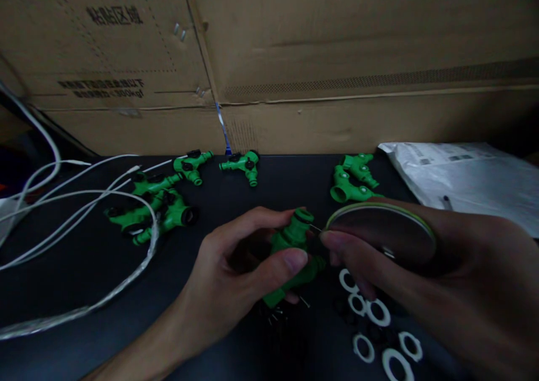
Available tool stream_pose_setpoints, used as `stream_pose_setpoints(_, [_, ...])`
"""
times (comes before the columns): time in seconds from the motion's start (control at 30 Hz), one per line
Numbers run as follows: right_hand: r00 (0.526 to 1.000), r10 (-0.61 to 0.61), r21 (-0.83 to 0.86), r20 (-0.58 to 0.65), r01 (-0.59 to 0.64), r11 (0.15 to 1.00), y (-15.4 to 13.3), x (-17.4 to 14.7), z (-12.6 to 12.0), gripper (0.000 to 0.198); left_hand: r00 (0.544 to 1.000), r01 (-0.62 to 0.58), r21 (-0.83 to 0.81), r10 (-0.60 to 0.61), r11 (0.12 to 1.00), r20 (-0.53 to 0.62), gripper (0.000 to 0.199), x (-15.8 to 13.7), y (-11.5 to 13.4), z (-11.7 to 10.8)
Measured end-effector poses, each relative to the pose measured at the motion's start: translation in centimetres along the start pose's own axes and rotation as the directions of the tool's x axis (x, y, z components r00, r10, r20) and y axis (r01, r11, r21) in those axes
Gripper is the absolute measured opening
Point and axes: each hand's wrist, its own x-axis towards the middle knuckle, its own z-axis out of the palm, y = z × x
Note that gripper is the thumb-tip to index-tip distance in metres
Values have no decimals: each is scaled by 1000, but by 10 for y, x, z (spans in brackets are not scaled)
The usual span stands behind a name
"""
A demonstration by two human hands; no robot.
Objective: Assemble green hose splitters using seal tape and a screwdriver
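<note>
My left hand (248,268) is closed around a green plastic hose splitter (292,235), one ribbed end pointing up between thumb and fingers. Part of its body is hidden by the thumb. Close on the right, my right hand (404,280) pinches a thin metal pin (316,228) that reaches to the splitter's upper end. A round dark disc (379,232) with a yellow-green rim is also held in the right hand. Below the hands lie small metal pins (275,314) and several white rings (378,312), with dark rings hard to make out among them.
Green splitters with black valves (162,201) lie at the left, beside looping white cables (147,257). More stand at the back (242,166), and green fittings (353,178) lie back right. A white plastic package (467,173) is at the right. Cardboard (315,44) walls the back.
</note>
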Motion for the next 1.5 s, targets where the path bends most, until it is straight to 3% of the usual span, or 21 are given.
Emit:
stream_pose_setpoints(0.1, [1000,4,3,-4,-4,1000,-1,0,2,24,1000,23,-26,-23,999,-2,22,-1,1,1])
stream_pose_setpoints(0.27, [1000,-3,27,4,3,1000,-4,-2,1,27,980,192,-144,-181,971,83,33,-5,-1,3])
stream_pose_setpoints(0.37, [999,35,-4,-1,-35,999,-3,-4,1,33,972,222,-193,-203,956,114,35,-7,-5,2])
stream_pose_setpoints(0.7, [1000,-25,-93,-8,25,995,-5,-4,1,40,978,194,-191,-176,962,109,29,-9,-2,4])
stream_pose_setpoints(1.07, [999,-44,-69,-8,43,997,-5,-8,1,33,986,133,-210,-108,969,130,18,-8,-2,5])
stream_pose_setpoints(1.23, [993,-111,-86,-48,107,991,-2,-8,6,33,995,65,-123,-56,990,78,22,-7,-2,5])
stream_pose_setpoints(1.37, [984,-152,-132,-87,140,981,-1,-13,13,19,997,53,-91,-47,994,65,20,-9,-1,4])
stream_pose_setpoints(1.5, [951,-273,-142,-145,253,957,2,-16,19,15,996,44,-67,-39,997,81,31,-11,1,3])
